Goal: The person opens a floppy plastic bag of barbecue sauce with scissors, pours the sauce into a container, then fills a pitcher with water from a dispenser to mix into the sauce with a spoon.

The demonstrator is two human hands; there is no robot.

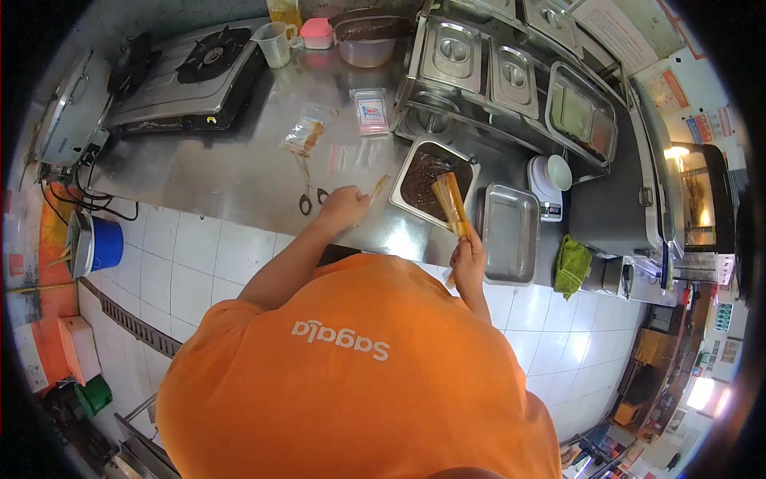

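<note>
My left hand point(345, 207) is closed over the counter's front part, pinching a small clear plastic strip point(379, 188) with a yellowish tint. Close beside that hand lies a pair of scissors point(306, 199) with dark handles. My right hand point(469, 254) is wrapped round the lower end of a long, shiny amber plastic pouch point(452, 199). The pouch's upper end leans over a square steel pan point(396, 194) of dark brown sauce point(423, 180). A sachet with brown contents point(306, 136) and flat clear plastic bags point(355, 156) lie further back.
Right of the pan are an empty-looking steel tray point(511, 235), a white kitchen scale point(545, 189) and a green cloth point(571, 267). Lidded steel containers point(452, 54) stand on a rack behind. A gas stove point(187, 76), measuring jug point(274, 45) and plastic tub point(365, 49) line the back.
</note>
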